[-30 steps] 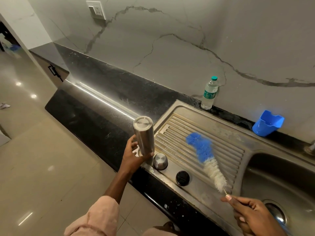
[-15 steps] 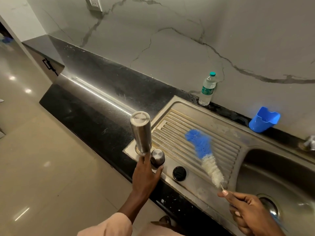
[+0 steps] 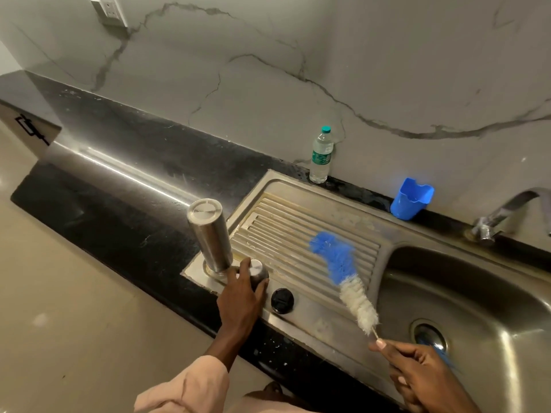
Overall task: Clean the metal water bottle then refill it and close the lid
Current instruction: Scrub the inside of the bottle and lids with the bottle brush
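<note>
The metal water bottle [image 3: 210, 236] stands upside down, base up, on the left corner of the steel sink's drainboard [image 3: 298, 234]. My left hand [image 3: 241, 302] is off it and wraps around the small steel cap [image 3: 258, 271] just to its right. A black round lid [image 3: 282, 300] lies beside that cap. My right hand [image 3: 423, 374] pinches the wire handle of a blue and white bottle brush [image 3: 343, 272], which points up and left over the drainboard.
The sink basin [image 3: 477, 293] with its drain lies to the right, under a tap [image 3: 507, 213]. A plastic water bottle [image 3: 321, 156] and a blue cup [image 3: 411, 202] stand by the wall. Black countertop [image 3: 119, 189] stretches left.
My left hand set the metal bottle down upside down on the sink corner, let go of it and moved onto the steel cap. The brush stayed roughly in place.
</note>
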